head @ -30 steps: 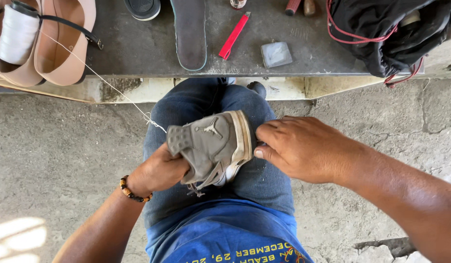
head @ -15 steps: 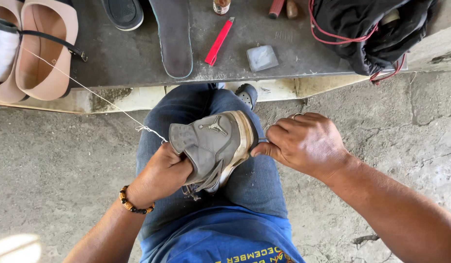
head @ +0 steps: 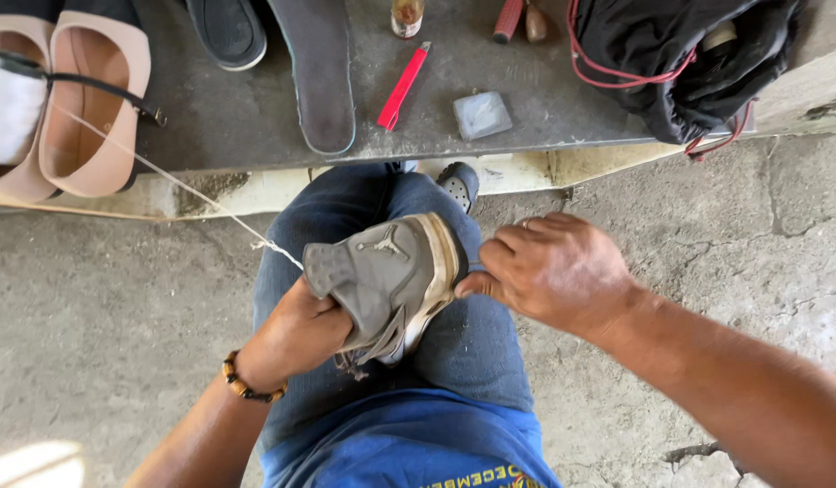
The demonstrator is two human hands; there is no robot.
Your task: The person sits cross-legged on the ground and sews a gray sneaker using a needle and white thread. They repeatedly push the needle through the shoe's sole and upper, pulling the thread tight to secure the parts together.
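Now the left hand (head: 296,334) grips the grey shoe (head: 382,280) by its soft, light upper, while the right hand (head: 549,267) pinches closed at the stiffer sole edge, seemingly the firmest hold.

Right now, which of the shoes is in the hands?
The grey sneaker on the lap, gripped by the left hand. The pink shoes and black shoe lie on the bench.

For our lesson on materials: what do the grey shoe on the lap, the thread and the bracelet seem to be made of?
Grey shoe: the upper looks like matte suede or synthetic leather, with a soft dull surface; the pale, worn sole edge looks like rubber. Thread: thin white cord, probably nylon or waxed cotton, pulled taut. Bracelet: round brown and dark beads, perhaps wood.
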